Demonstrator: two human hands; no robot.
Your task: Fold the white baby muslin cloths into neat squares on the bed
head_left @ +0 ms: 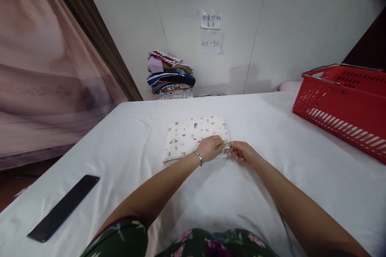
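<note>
A folded white cloth (183, 136) with small printed figures lies flat on the white-covered table (126, 140). At its near right corner, my left hand (211, 147) is closed, its fingers pinching the edge of the fabric. My right hand (243, 152) meets it there from the right, thumb and fingers closed on the same corner. The two hands almost touch, and the layers between their fingertips are partly hidden. A bracelet (199, 158) circles my left wrist.
A long black flat object (64, 207) lies at the table's left. On the right stands a red plastic basket (346, 100) with a metal handle. Behind the far edge rises a stack of folded fabrics (171, 74) by the wall, where paper signs (211, 20) hang. A pink curtain (54, 72) hangs left.
</note>
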